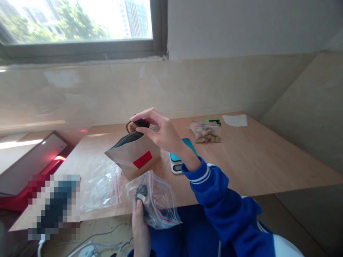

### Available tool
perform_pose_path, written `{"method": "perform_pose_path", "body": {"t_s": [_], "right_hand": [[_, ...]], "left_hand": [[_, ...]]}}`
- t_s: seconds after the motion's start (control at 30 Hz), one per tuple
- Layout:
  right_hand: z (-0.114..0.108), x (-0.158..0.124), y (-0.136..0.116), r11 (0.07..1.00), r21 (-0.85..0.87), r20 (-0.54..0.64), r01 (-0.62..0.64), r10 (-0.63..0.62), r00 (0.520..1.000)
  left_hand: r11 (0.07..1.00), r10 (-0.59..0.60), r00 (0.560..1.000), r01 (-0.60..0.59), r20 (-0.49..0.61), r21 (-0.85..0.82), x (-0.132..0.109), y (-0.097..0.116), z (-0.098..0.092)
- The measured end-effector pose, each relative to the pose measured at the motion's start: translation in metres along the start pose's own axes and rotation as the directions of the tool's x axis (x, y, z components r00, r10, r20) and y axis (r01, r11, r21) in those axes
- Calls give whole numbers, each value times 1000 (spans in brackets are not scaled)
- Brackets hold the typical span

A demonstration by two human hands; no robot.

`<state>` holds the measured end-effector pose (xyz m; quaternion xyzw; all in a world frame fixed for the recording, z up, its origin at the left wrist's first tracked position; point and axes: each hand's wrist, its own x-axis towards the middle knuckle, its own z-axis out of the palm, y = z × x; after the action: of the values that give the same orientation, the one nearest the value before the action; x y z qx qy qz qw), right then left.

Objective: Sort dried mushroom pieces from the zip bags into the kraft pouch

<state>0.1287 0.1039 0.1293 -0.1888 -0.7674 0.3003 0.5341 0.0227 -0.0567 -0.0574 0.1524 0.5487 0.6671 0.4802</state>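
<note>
My right hand (164,132) pinches a dark-capped dried mushroom (132,127) with a tan underside between thumb and fingers. It is just above the mouth of a standing brown paper pouch (124,157) with a red label and a dark inside. Near the table's front edge, my left hand (140,226) grips a clear zip bag (164,200) with a red seal line. A dark lump with a small white label shows inside that bag, by my thumb. Behind my right wrist sits a kitchen scale (177,167) with a blue top, partly covered by the wrist.
Flat clear zip bags (100,189) lie left of the pouch. Farther right are a zip bag of dried pieces (207,135), a green and black pen (213,120) and a white paper piece (235,120). Cables (99,246) run below the table edge.
</note>
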Motion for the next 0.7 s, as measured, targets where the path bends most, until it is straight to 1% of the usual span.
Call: {"method": "perform_pose_path", "body": {"t_s": [0.07,0.13,0.23,0.37,0.47,0.53,0.6,0.63,0.67,0.7], "right_hand": [[4,2,6,996,-57,106,66,-60,993],[6,0,10,990,-81,197,115,-97,975],[8,-5,17,984,-104,267,147,-115,957],[8,-9,23,976,-159,280,148,-99,955],[6,-13,17,975,-172,205,138,-102,973],[0,-18,6,987,-118,140,106,-89,986],[-10,-26,-7,1000,4,133,22,-23,991],[-16,-31,-13,996,75,165,-38,25,986],[-22,-36,-19,985,132,225,-109,78,971],[-28,-42,-24,969,160,310,-187,131,942]], "left_hand": [[998,49,999,-49,-6,26,3,-3,-5],[997,71,997,-70,-10,38,6,-7,-9],[995,82,996,-81,-20,50,8,-11,-14],[999,41,999,-40,-17,34,8,-14,-15],[999,31,1000,-31,-6,15,6,-11,-13],[999,50,999,-50,-12,5,5,-8,-10],[998,70,997,-70,-24,-1,4,-5,-7],[997,83,996,-83,-34,-2,4,-4,-6],[995,96,994,-96,-46,0,4,-3,-6],[994,107,992,-107,-62,5,4,-3,-6]]}}
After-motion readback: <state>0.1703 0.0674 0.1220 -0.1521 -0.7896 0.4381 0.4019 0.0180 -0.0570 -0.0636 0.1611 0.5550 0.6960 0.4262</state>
